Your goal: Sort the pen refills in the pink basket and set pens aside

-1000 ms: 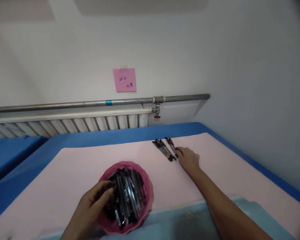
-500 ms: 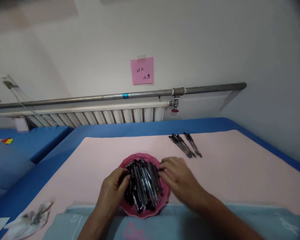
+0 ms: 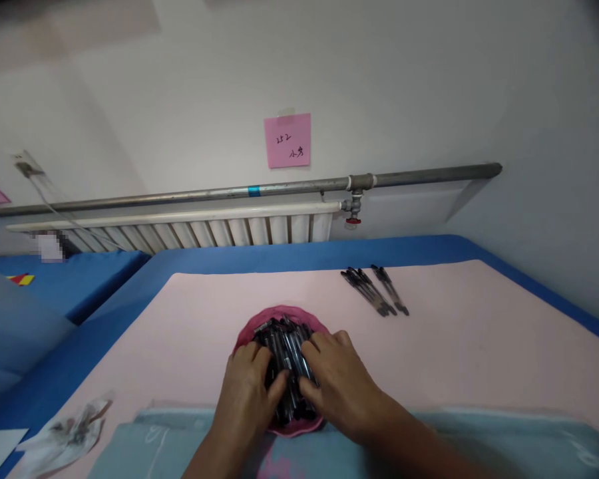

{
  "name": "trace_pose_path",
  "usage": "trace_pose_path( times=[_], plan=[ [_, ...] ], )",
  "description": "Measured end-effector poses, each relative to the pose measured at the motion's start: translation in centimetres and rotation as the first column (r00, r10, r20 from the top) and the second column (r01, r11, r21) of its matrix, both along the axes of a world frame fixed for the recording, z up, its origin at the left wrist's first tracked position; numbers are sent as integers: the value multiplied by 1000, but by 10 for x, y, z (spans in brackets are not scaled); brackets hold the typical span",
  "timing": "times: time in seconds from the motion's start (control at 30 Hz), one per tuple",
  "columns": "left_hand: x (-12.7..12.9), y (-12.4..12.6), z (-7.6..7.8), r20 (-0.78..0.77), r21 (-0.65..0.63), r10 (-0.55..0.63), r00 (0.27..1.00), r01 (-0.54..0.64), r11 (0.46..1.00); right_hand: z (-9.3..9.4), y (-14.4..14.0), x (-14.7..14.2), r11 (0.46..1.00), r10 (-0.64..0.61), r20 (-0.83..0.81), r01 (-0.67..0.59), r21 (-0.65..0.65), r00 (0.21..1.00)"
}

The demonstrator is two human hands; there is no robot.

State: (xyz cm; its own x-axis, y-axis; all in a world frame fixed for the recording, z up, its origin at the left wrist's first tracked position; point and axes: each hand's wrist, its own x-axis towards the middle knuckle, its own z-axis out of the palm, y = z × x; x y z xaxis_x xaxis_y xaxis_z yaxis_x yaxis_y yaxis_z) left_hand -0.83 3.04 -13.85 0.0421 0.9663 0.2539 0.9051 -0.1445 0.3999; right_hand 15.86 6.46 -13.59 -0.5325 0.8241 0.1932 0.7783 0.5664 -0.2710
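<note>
A pink bowl with a wavy rim stands near the table's front edge, heaped with black-capped clear pens. Over its left side my left hand reaches in, thumb and fingers curled about pens in the heap. My right hand comes over the right rim, its thumb and forefinger bent onto pens at that side. Some fingertips are hidden among the pens, so how many each hand grips cannot be seen. Farther back on the right lies a row of several pens, with a small gap in it.
Pale pink sheeting covers the blue table. A light blue cloth lies along the front edge. Crumpled clear plastic sits front left. Behind the table are a radiator, a metal pipe and a wall.
My right hand has moved left and down from the bowl's rim onto the pens. My left hand has shifted right, deeper over the heap. The view has turned slightly left.
</note>
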Motion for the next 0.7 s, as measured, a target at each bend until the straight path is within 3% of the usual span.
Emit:
trace_pose_path(
  times=[0.2,0.5,0.7],
  plan=[
    [6,7,-4,117,63,58,991,-66,996,-1,-2,-5,1000,11,31,-12,23,999],
    [13,25,-5,230,-80,102,968,-86,993,-7,-1,-14,997,16,74,-21,72,997],
    [10,28,-3,269,-196,114,956,-61,979,-8,-1,-16,1000,10,-8,-11,-21,1000]
  ],
)
